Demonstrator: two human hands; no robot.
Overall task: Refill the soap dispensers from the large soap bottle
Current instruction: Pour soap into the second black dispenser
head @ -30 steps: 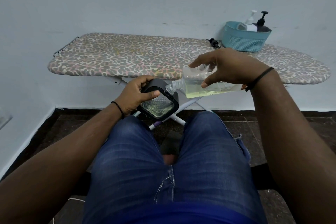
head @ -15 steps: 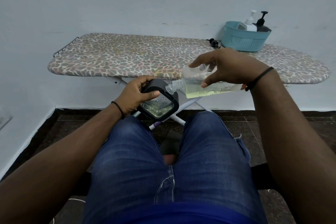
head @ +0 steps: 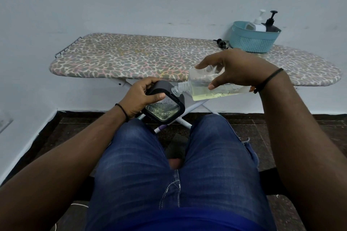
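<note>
Soap bottle (head: 210,86): clear, held on its side above the knees; long axis runs left to right, open neck pointing left toward the dispenser.
Bottle contents: yellowish liquid pooled along the lower side; less than half full.
Dispenser (head: 164,106): black body with a square opening, tilted toward the viewer; a shallow layer of clear liquid is seen inside.
Right hand (head: 236,70): fingers and thumb are wrapped round the soap bottle.
Left hand (head: 139,99): the dispenser is gripped, thumb laid on its rim.
Basket (head: 251,42): teal, at the far right of the ironing board (head: 131,56); two pump bottles stand in it, one white (head: 259,23), one black (head: 271,24).
Count: one soap bottle, one held dispenser, one loose black pump (head: 221,43) left of the basket.
</note>
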